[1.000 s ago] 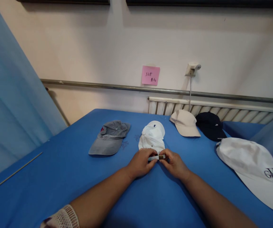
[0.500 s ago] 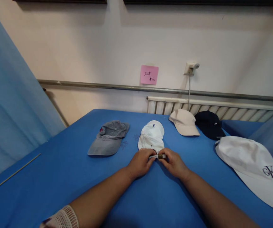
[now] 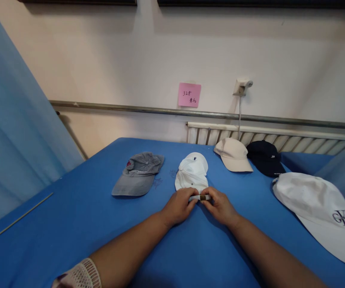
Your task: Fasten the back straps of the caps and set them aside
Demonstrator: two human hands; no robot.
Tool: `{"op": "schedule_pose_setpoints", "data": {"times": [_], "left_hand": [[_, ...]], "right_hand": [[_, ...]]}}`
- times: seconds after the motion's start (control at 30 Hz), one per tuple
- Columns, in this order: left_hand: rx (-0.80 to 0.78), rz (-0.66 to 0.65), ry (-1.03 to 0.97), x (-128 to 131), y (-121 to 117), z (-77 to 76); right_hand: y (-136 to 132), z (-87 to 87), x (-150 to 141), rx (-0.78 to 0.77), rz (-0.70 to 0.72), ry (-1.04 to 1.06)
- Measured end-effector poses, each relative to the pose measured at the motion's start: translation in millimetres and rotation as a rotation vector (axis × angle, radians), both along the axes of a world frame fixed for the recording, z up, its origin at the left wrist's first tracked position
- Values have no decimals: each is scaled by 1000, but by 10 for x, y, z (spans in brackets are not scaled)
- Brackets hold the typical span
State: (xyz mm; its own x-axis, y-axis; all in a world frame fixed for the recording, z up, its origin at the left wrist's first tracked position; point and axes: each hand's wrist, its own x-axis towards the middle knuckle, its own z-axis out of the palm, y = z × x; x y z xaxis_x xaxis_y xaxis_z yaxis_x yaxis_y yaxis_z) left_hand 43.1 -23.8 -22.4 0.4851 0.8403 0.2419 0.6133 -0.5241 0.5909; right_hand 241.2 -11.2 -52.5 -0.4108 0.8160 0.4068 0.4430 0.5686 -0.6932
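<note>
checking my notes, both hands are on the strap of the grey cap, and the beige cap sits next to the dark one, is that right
No: the head view shows the left hand and right hand on the strap of the middle white cap, not the grey cap; the rest stands.

We see open surface [image 3: 82, 218] between the thin stick [image 3: 24, 214], lower left, and the gray cap [image 3: 138, 176]; our fingers [image 3: 191, 191] and the small white cap [image 3: 192, 173] block the centre.

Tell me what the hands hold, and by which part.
Both hands hold the central white cap by its back strap.
</note>
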Motion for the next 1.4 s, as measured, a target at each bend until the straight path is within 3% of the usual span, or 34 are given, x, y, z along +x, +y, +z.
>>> {"op": "schedule_pose_setpoints", "data": {"times": [0.23,0.37,0.43,0.57,0.67,0.83,0.93,1.03,1.2,1.4], "left_hand": [[-10,-34,-87,19,-1,12],[-19,-21,-65,-12,46,4],[-42,2,-75,-26,58,3],[-80,11,-153,-29,53,15],[-127,11,-261,-17,66,2],[-300,116,-595,-4,166,-75],[-376,179,-679,-11,201,-88],[-293,138,-555,-17,161,-51],[-111,-10,-253,6,21,22],[-80,49,-197,-4,-12,43]], "right_hand": [[-44,-1,-27,-38,32,38],[-61,-32,-47,-134,66,181],[-31,-51,-23,-170,0,295],[87,-89,82,-149,-261,470],[138,-111,122,-137,-347,509],[110,-120,68,-127,-293,466],[89,-94,56,-91,-288,422],[53,-29,54,23,-232,317],[-58,94,-36,185,66,49],[-53,82,-40,219,58,-33]]}}
